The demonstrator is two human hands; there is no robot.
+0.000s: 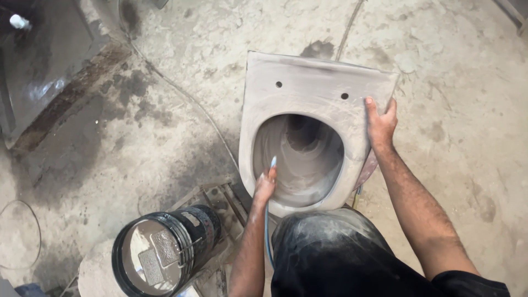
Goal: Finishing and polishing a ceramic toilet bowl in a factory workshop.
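A grey unglazed toilet bowl [308, 88] stands in front of me, its flat rear deck with two holes at the far side. My right hand [380, 122] grips the bowl's right rim, thumb on top. My left hand [265, 186] holds a thin blue hose [268, 231] with its pale nozzle tip [273, 161] pointing over the near left rim into the bowl's hollow. The hose runs down along my left forearm. Dusty dark trousers [330, 247] cover my knee just below the bowl.
A black bucket [195, 220] of grey liquid with two sponges floating in it sits at lower left. The dusty concrete floor [165, 82] has damp dark patches. A dark slab [38, 66] lies at upper left, and a thin cable [187, 96] crosses the floor.
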